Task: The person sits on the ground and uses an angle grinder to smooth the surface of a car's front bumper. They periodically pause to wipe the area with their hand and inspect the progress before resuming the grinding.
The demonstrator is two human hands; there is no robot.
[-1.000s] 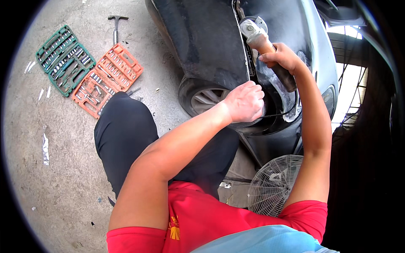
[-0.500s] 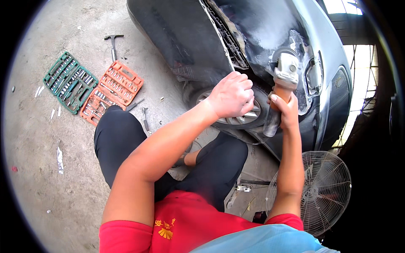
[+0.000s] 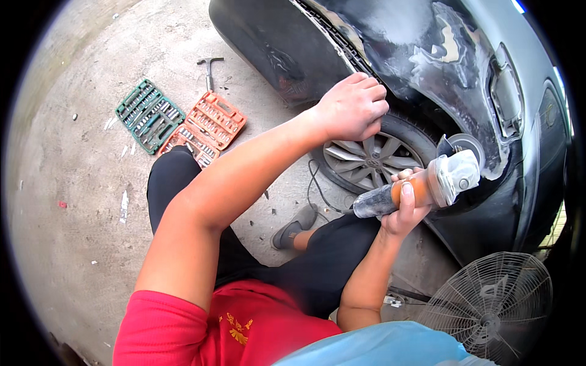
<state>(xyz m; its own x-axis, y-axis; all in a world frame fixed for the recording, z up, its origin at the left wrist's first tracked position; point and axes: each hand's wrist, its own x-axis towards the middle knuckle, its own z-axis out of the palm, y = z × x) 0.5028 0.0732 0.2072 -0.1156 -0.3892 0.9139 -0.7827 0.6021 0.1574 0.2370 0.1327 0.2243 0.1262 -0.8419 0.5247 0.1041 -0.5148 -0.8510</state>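
My left hand (image 3: 354,107) is closed in a fist at the end of the dark car bumper (image 3: 268,46), which stands away from the body along a gap. The fist covers that corner, and whatever its fingers hold is hidden. My right hand (image 3: 406,207) grips an angle grinder (image 3: 421,188) with an orange and dark body and a dusty grey head. Its round disc (image 3: 467,146) is in front of the lower part of the scraped car panel (image 3: 421,67); whether they touch I cannot tell. Below the fist shows the wheel (image 3: 373,161).
An open tool case (image 3: 232,125) with green and orange halves lies on the concrete floor, a hammer (image 3: 209,70) beyond it. A round wire-caged fan (image 3: 488,293) stands at the lower right. A black cable (image 3: 312,183) loops near my shoe (image 3: 290,229).
The grinder has moved down from the scraped panel and tipped over, its head now toward the right. My left fist remains at the bumper corner. The whole view has shifted.
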